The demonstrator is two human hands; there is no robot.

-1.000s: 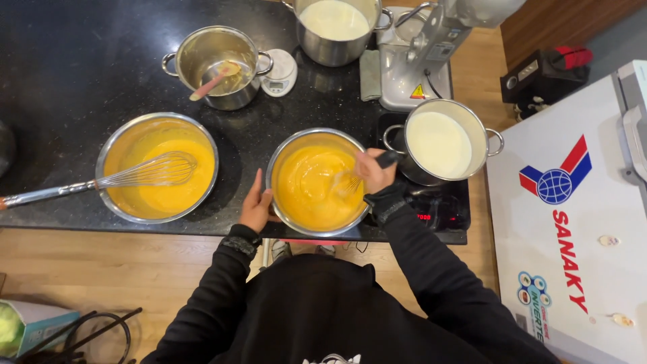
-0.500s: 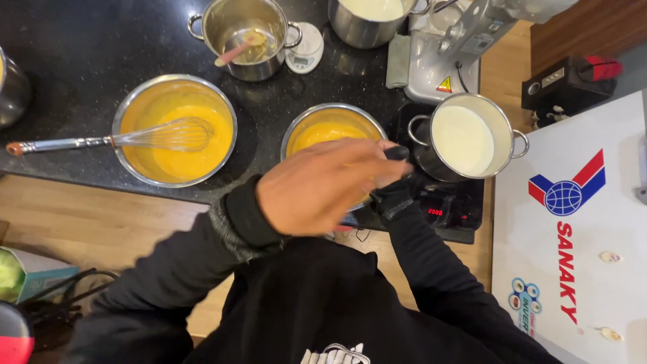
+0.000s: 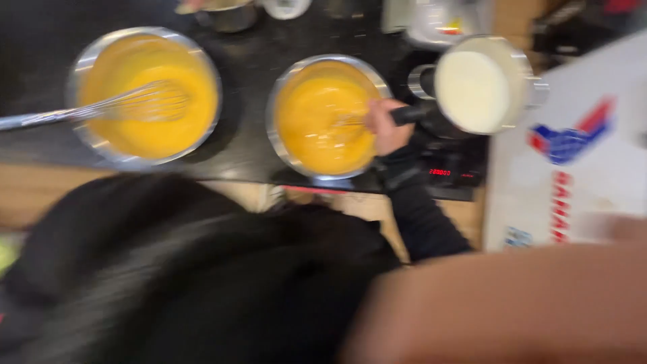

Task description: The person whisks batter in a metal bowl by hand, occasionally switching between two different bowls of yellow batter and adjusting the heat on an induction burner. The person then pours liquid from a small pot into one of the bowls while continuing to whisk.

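My right hand (image 3: 386, 128) grips the black handle of a whisk (image 3: 408, 114) whose wires dip into yellow batter in the middle steel bowl (image 3: 278, 138). The bowl stands on the black counter (image 3: 249, 87) just ahead of my dark-clothed body. A large blurred skin-coloured shape (image 3: 512, 303) fills the lower right, very near the camera. It looks like my left hand or forearm, and its fingers cannot be made out. The whole view is motion-blurred.
A second steel bowl (image 3: 79, 74) of yellow batter sits at the left with a whisk (image 3: 135, 104) resting in it. A pot of white liquid (image 3: 472, 91) stands on a cooker with a red display (image 3: 441, 172). A white appliance lid (image 3: 586, 168) lies at the right.
My left hand left the bowl's rim, rose in front of the camera and now blurs the lower right. The view shifted and blurred. My right hand stays on the whisk in the middle bowl.
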